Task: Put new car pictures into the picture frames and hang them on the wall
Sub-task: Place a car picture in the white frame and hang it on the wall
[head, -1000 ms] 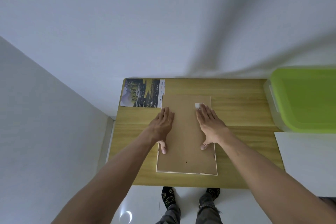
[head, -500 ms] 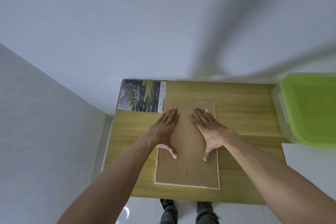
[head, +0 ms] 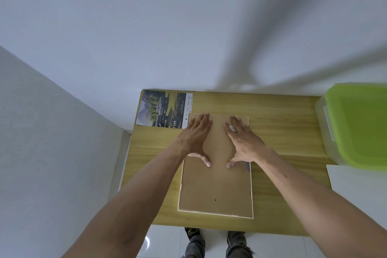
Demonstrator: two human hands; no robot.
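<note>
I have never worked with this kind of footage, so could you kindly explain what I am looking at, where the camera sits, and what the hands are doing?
There is no machine here: a person wears one wide-angle camera on the head, looking forward and down, so the arms reach in from the bottom of the picture. The left hand and the right hand lie flat, fingers straight, on the brown backing board of a picture frame that lies face down on a wooden table. Neither hand grips anything; they press or rest on the board. A car picture lies at the far left corner of the table, partly under the frame's corner. On the right stands a clear bin with a green lid. The person's feet show below the table edge.
</note>
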